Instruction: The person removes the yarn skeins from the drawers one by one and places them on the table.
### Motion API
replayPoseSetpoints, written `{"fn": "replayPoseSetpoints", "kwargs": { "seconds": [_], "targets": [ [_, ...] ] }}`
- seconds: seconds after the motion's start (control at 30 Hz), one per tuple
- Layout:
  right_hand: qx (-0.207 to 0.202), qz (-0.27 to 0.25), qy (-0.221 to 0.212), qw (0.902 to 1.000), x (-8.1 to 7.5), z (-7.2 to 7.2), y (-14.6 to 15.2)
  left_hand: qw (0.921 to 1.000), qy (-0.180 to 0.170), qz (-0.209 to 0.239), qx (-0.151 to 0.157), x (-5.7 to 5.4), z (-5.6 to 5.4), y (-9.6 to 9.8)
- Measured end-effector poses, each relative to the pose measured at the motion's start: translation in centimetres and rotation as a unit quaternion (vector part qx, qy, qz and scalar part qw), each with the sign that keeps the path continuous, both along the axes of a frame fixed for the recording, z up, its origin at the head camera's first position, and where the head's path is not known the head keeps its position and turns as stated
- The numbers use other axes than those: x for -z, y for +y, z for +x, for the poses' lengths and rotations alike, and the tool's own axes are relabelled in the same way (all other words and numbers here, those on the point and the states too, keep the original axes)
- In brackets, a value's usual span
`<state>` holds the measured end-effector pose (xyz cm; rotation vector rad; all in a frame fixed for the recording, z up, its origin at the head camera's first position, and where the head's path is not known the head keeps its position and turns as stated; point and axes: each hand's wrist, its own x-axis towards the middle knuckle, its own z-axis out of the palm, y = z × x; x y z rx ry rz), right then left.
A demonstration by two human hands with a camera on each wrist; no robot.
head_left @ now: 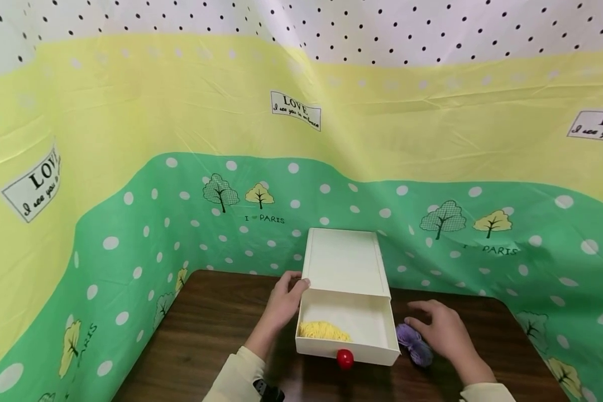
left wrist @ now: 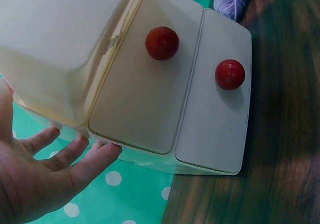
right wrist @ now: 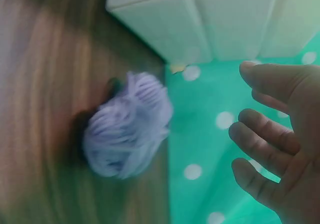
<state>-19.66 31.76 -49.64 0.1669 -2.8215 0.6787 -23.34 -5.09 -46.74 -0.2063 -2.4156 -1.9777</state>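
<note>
On the table stands a white drawer box with its top drawer pulled out. A skein of yellow yarn lies inside, at the drawer's front left. My left hand rests against the box's left side, its fingertips touching the wall. My right hand is held with fingers apart, gripping nothing, beside a skein of purple yarn. In the right wrist view that purple skein lies on the table, a gap away from the fingertips.
Two lower drawers are closed, each with a red knob. Another red knob is on the pulled-out drawer. The dark wooden table is bordered by a green and yellow patterned curtain behind and at the sides.
</note>
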Motion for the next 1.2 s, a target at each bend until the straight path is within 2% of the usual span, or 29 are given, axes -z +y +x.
{"fn": "replayPoseSetpoints", "kwargs": {
  "seconds": [0.3, 0.53, 0.77, 1.03, 1.2],
  "targets": [
    [-0.005, 0.0, 0.012, 0.9999, -3.2, 0.8, -1.7, 0.9998, -0.013, 0.01, 0.009, 0.0, 0.1, -0.1],
    [-0.003, -0.006, 0.051, 0.9987, -5.2, 1.5, -3.0, 0.9997, -0.02, 0.011, 0.006, 0.4, -0.2, -0.2],
    [-0.017, -0.01, 0.087, 0.996, -7.8, 2.4, -4.5, 0.9992, -0.022, 0.031, 0.011, 0.1, 0.0, -0.2],
    [-0.048, -0.041, 0.087, 0.9942, -9.5, 3.3, -6.5, 0.9996, -0.01, 0.024, 0.007, 0.1, 0.0, -0.2],
    [-0.079, -0.056, 0.1, 0.9902, -9.6, 4.0, -7.9, 0.9995, -0.013, 0.028, 0.007, 0.0, 0.1, -0.2]
  ]
}}
